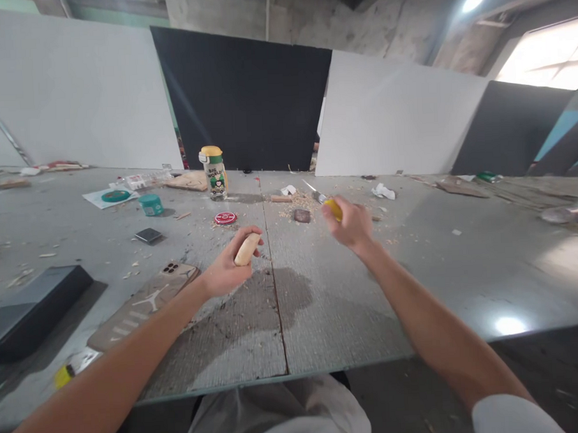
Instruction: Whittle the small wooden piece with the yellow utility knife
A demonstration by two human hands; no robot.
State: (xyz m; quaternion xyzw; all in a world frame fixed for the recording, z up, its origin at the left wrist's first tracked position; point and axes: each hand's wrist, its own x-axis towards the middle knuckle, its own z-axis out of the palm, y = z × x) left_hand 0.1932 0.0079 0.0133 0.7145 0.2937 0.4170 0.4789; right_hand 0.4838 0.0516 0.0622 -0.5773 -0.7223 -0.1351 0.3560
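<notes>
My left hand (228,267) is closed round a short pale wooden stick (247,249), held just above the grey table (331,304). My right hand (351,225) is closed on the yellow handle of a knife (327,204), whose thin metal blade points up and to the left. The two hands are apart, roughly a hand's width between them. Wood shavings (302,203) lie scattered on the table beyond both hands.
A phone in a brown case (144,302) lies left of my left arm, a black box (31,304) further left. Behind stand a yellow-capped bottle (215,173), a teal jar (151,204), a red round lid (225,218) and a small dark block (302,215). White and black boards close the back.
</notes>
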